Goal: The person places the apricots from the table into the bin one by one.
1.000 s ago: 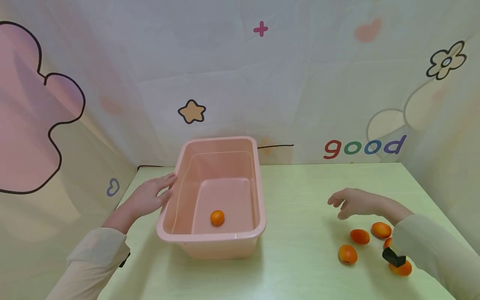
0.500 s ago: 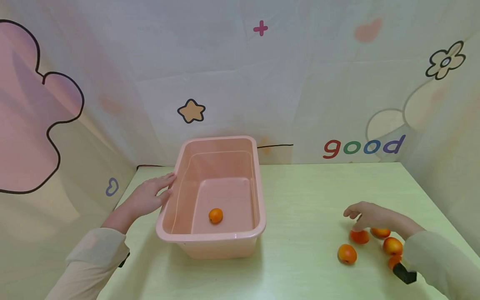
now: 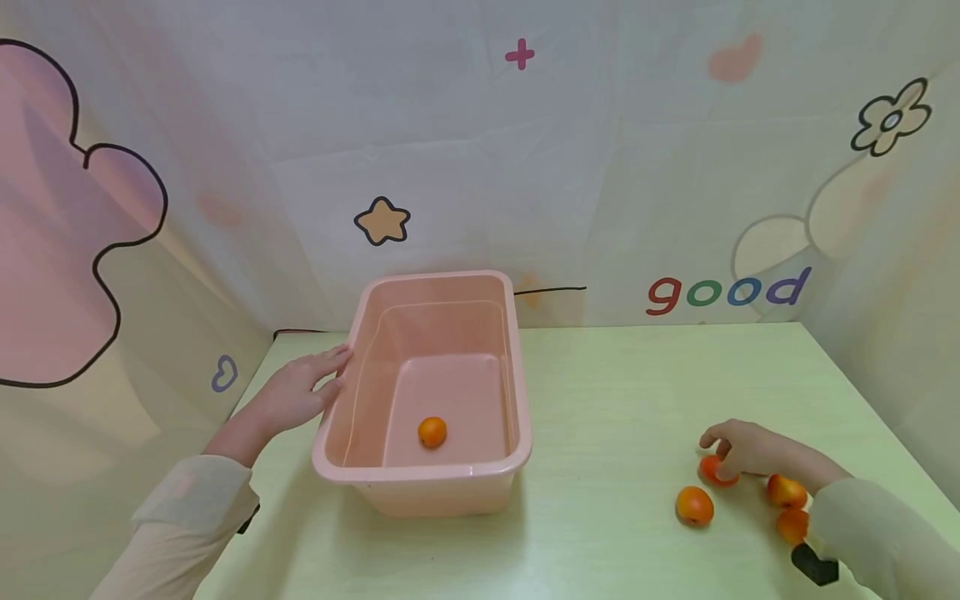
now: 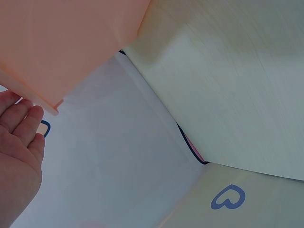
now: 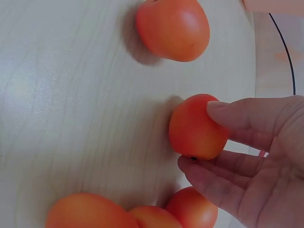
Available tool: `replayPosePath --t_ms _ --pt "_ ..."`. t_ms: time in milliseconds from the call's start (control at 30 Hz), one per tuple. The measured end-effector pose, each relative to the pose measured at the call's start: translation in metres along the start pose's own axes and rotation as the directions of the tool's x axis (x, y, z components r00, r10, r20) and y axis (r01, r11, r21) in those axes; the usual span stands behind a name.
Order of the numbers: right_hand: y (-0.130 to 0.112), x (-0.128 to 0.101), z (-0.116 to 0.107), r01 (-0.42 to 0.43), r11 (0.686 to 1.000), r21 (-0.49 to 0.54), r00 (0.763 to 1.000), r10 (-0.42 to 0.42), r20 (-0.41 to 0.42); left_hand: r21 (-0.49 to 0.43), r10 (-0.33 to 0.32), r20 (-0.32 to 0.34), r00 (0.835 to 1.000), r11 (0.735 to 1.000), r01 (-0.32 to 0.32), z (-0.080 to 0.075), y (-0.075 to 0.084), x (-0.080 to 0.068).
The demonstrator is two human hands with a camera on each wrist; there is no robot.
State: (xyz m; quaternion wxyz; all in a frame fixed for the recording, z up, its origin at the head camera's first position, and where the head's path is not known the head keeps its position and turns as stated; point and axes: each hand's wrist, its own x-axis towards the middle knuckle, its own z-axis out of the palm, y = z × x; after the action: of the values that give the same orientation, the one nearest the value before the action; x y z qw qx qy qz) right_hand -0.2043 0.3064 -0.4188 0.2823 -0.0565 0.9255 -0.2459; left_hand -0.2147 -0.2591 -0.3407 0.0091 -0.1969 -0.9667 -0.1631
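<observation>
A pink plastic bin (image 3: 420, 475) stands on the pale green table (image 3: 600, 375), with one small orange fruit (image 3: 432, 432) on its floor. My left hand (image 3: 303, 385) lies flat with straight fingers against the bin's left rim; the left wrist view shows that hand (image 4: 16, 152) beside the bin's wall (image 4: 61, 42). At the right, my right hand (image 3: 731, 450) curls over another orange fruit (image 3: 711, 473) on the table. In the right wrist view its thumb and fingers (image 5: 247, 123) pinch that fruit (image 5: 194, 126) from both sides.
Three more loose fruits (image 3: 694, 505) (image 3: 786, 491) (image 3: 792, 525) lie around the right hand, and one (image 5: 173, 28) sits just beyond the held one. A black wrist strap (image 3: 813, 568) shows on the right sleeve. Printed fabric walls (image 3: 480, 167) enclose the table.
My right hand has dropped from above the table down toward me onto the group of fruits and closed its fingers round one. The left hand and the bin have stayed put.
</observation>
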Motion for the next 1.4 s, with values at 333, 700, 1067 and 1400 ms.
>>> replayPosePath --t_ms 333,700,1067,1400 --pt "0.003 0.003 0.002 0.022 0.995 -0.100 0.999 -0.026 -0.040 0.007 0.001 0.003 1.000 1.000 -0.001 -0.001 0.001 0.001" --pt "-0.014 0.002 -0.020 0.137 0.986 -0.093 0.988 -0.143 -0.059 0.013 0.008 0.000 1.000 1.000 -0.008 -0.002 0.001 0.001" --pt "-0.047 0.006 -0.041 0.180 0.976 -0.125 0.981 -0.188 -0.052 0.013 0.018 -0.011 1.000 1.000 -0.018 -0.001 0.000 0.000" --pt "-0.084 0.004 -0.067 0.264 0.942 -0.206 0.955 -0.286 -0.084 0.006 0.022 -0.010 1.000 1.000 -0.022 -0.001 0.000 0.001"
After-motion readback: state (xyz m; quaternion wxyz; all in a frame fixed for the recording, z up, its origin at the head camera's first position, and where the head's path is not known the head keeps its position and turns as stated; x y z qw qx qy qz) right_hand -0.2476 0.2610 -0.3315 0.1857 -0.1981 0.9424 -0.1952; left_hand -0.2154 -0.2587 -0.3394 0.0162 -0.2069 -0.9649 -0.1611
